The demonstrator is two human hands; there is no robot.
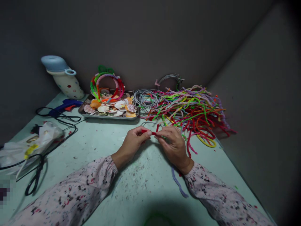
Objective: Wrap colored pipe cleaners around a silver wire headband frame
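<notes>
Both hands meet over the middle of the table, pinching a red pipe cleaner (153,133) between them. My left hand (135,139) is closed on its left part with thumb and fingers. My right hand (172,142) grips it a short way to the right, where a red end sticks upward. A thin grey wire arc (150,122) shows just behind the fingers; whether it joins the red piece I cannot tell. Beside my right wrist, a lavender pipe cleaner (178,182) lies on the table.
A big heap of coloured pipe cleaners (195,106) lies at the back right, next to grey wire coils (146,98). Behind my left hand, a metal tray (108,117) holds shells (119,104) and fuzzy hoops (94,86). Left are a bottle (67,83), blue glue gun (63,106), black cable (39,169) and plastic bag (50,133).
</notes>
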